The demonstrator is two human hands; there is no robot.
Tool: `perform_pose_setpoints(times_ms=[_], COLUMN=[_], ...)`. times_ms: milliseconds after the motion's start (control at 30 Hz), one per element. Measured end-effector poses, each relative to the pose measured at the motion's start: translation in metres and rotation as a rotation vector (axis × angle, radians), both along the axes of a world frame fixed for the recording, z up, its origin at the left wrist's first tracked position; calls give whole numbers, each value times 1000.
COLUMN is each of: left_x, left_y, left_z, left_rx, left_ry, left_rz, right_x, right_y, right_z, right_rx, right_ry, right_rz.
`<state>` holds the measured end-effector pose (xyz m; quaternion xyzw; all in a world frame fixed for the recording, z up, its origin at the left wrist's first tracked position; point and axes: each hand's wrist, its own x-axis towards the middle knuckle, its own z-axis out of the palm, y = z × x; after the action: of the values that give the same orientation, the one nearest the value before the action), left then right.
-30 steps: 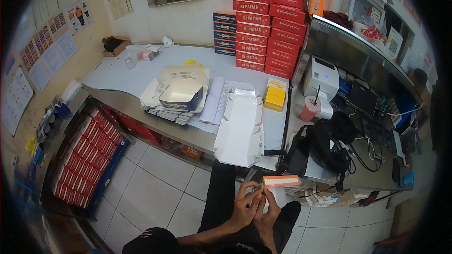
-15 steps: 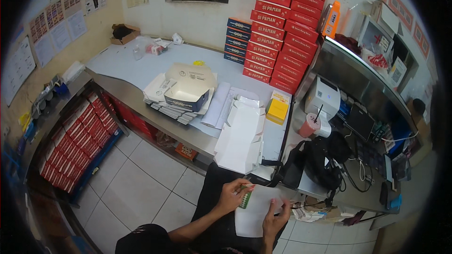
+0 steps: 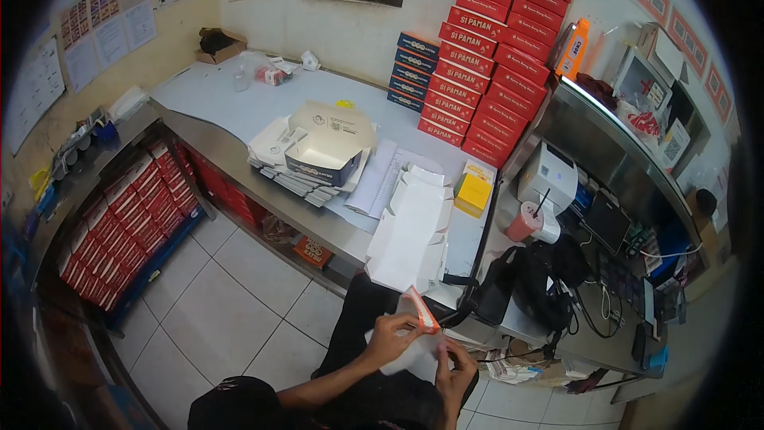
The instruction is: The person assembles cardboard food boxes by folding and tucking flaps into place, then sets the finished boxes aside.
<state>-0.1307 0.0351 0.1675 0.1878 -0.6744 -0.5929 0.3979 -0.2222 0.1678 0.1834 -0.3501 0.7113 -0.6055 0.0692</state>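
Smooth, matt-looking paper sheet point(image 3: 410, 357)

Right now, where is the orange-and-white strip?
In the head view, the orange-and-white strip is at lower centre, pinched in the left hand's grip, just below the near end of the white carton.

Lettering point(image 3: 464, 61) (white) on red boxes point(image 3: 521, 77)

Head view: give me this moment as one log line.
left hand: pinching orange-white strip | right hand: at white sheet edge | navy box: lid raised
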Motion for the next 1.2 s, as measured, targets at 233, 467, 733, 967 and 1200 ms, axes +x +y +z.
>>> perform_pose_setpoints(times_ms=[233, 467, 733, 967, 1200], left_x=[8, 8, -7, 6, 1], left_y=[21, 7, 41, 30, 10], left_z=[-13, -11, 3, 25, -4], left_rx=[-310, -302, -10, -192, -144], left_ry=[20, 52, 3, -126, -129], left_rz=[79, 38, -18, -59, -116], right_x=[8, 2, -7, -7, -14], right_y=[-14, -2, 4, 11, 20], right_z=[9, 10, -19, -34, -23], right_rx=[-108, -13, -348, -252, -235], right_ry=[273, 281, -167, -114, -478], right_rz=[-51, 62, 16, -191, 35])
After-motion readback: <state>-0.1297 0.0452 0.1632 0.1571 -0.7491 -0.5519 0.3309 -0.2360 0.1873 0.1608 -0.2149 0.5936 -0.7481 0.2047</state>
